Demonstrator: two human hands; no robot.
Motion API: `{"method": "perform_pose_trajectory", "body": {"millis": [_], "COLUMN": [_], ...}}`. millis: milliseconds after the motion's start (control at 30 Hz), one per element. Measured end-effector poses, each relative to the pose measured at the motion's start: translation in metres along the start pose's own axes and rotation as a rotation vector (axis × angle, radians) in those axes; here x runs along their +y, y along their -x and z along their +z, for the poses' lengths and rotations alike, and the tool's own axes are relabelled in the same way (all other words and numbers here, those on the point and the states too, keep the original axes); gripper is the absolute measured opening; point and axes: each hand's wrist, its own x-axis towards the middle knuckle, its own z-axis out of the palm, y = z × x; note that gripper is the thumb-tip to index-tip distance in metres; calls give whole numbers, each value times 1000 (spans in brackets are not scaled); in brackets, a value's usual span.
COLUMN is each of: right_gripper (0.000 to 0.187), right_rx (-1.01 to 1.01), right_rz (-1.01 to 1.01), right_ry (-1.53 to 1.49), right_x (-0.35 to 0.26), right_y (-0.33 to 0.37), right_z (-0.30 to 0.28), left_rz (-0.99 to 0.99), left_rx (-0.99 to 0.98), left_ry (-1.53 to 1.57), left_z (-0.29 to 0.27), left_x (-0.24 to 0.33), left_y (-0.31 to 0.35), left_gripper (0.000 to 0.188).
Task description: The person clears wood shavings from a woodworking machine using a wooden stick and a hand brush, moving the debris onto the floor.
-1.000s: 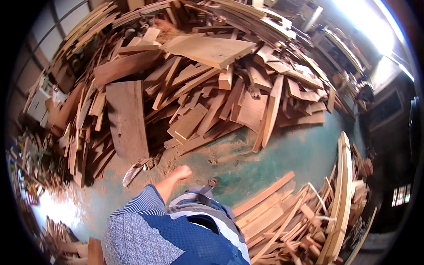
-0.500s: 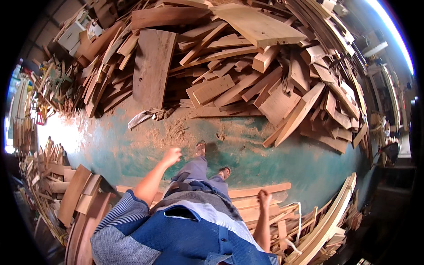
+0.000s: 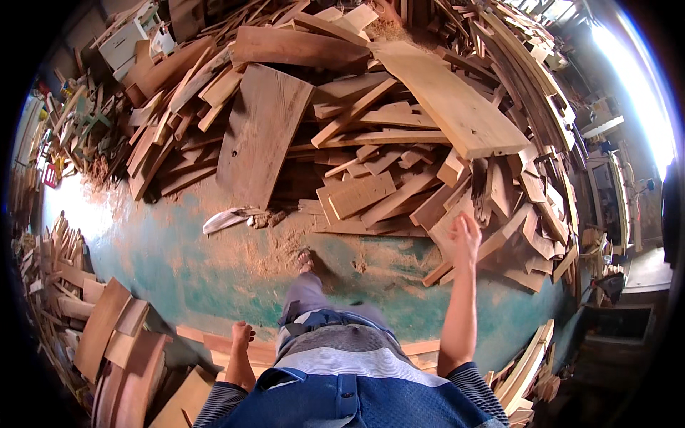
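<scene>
My right hand (image 3: 465, 232) reaches forward at the end of a bent arm, in front of the heap of wood. Its fingers are loosely curled and slightly apart, with nothing in them. My left hand (image 3: 242, 333) hangs low beside my left hip, closed in a fist, and nothing shows in it. Beyond the right hand, the large heap of sawn boards (image 3: 360, 196) covers the far side. A wide pale plank (image 3: 457, 107) slants across its top, and a broad brown board (image 3: 260, 135) leans against its front.
Sawdust lies over the green floor (image 3: 164, 246). A whitish scrap (image 3: 227, 220) sits at the foot of the heap. Stacked boards (image 3: 103, 328) stand at the near left, and long pale timbers (image 3: 524, 367) at the near right. My foot (image 3: 305, 261) is on the floor ahead.
My right arm has swung forward and up, while my left hand has dropped back toward my hip. The heap appears nearer, and one foot is now hidden under my body.
</scene>
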Motion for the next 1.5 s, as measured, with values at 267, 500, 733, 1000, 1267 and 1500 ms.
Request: {"method": "perform_pose_trajectory", "body": {"millis": [267,500,733,1000,1267,1500], "right_gripper": [41,48,55,42,40,45], "right_rx": [176,141,-99,-116,-374,-424], "right_rz": [-630,-574,-465,-450,-154,235], "right_ry": [793,1221,1432,1436,1376,1312], "right_x": [-133,-148,-127,-89,-150,-187], "right_y": [-96,-224,-392,-482,-434,-428], "right_z": [26,63,117,123,113,116], "left_rz": [394,715,1228,1360,814,450], "left_rx": [-4,-222,-325,-197,-219,-99], "left_ry": [-620,-647,-418,-664,-681,-563], "left_z": [27,212,401,444,395,329], "left_x": [214,430,747,1106,950,905], "left_y": [-109,-111,-83,109,3,54], "left_gripper": [16,19,17,22,15,12]}}
